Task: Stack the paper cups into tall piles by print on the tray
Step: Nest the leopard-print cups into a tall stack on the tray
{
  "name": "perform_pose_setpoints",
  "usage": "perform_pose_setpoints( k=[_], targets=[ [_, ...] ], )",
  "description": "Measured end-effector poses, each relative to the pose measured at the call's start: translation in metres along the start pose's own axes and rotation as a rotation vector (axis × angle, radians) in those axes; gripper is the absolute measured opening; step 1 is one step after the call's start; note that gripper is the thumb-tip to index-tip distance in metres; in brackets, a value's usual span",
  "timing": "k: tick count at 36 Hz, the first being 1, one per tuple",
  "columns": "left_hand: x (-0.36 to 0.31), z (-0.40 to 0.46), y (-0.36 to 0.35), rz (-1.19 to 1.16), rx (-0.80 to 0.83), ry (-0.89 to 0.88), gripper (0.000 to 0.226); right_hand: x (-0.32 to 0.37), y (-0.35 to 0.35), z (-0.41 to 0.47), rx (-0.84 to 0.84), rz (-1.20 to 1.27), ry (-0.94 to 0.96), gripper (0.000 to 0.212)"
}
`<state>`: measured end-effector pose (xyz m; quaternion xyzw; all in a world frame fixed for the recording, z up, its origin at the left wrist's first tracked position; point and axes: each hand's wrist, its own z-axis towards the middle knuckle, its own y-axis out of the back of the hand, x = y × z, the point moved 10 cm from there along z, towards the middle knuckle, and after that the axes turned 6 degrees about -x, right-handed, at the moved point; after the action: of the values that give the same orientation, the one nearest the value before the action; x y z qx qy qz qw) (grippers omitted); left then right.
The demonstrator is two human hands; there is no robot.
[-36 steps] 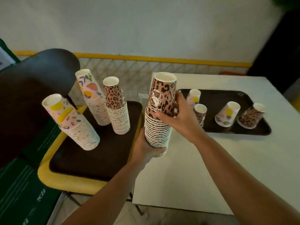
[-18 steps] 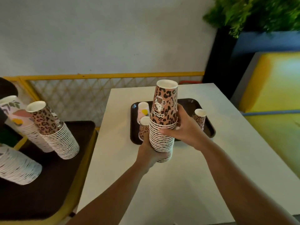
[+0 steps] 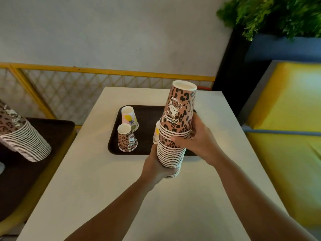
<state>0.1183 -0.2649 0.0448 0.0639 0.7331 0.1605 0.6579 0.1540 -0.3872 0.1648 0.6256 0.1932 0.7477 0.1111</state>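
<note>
Two hands carry a leopard stack toward the tray

Two hands hold one tall pile of upside-down leopard-print cups (image 3: pixel 175 129) above the white table (image 3: pixel 97 180), just in front of the dark tray (image 3: pixel 114 146). The left hand (image 3: pixel 156 167) grips the pile low down, fingers curled round its bottom rims from the near side. The right hand (image 3: pixel 199 141) wraps the pile at about mid-height, thumb pressed across the front of the rims, fingers curled behind. The pile leans slightly to the right at its top.

On the tray stand single upturned cups: a leopard cup (image 3: pixel 126 138) near the front left and a pink cup with a lemon print (image 3: pixel 129 117) behind it. Part of another pale cup (image 3: pixel 156 134) shows at the left edge of the held pile; its print cannot be made out. To the far left, another leopard stack (image 3: pixel 22 140) sits tilted on a second dark tray (image 3: pixel 57 129) with a yellow rim.

Judging from this single view, the step in hand is bringing the leopard pile over to the tray so that the loose leopard cups can join it. The next move calls for setting the pile down on bare tray without knocking the singles, keeping it upright so the leaning top does not slide off. One hand then has to let go to gather the loose leopard cup.
</note>
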Motion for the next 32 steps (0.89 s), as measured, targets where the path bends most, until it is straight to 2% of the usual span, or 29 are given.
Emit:
perform_pose_setpoints(
  k=[12, 20, 23, 26, 32],
  targets=[
    [0.001, 0.014, -0.004, 0.07, -0.004, -0.002, 0.095, 0.007, 0.028, 0.019, -0.105, 0.104, 0.007, 0.08],
    [0.014, 0.024, -0.001, 0.139, 0.007, -0.021, 0.088, -0.015, 0.067, 0.04, -0.3, 0.295, -0.02, 0.085],
    [0.018, 0.027, 0.0, 0.159, -0.002, -0.026, 0.086, -0.033, 0.077, 0.048, -0.39, 0.34, -0.032, 0.079],
    [0.02, 0.031, 0.002, 0.158, -0.009, -0.025, 0.087, -0.064, 0.075, 0.057, -0.44, 0.252, -0.072, 0.074],
    [0.023, 0.037, 0.009, 0.108, -0.04, 0.006, 0.079, -0.131, 0.048, 0.063, -0.451, 0.087, -0.226, 0.079]
  ],
)
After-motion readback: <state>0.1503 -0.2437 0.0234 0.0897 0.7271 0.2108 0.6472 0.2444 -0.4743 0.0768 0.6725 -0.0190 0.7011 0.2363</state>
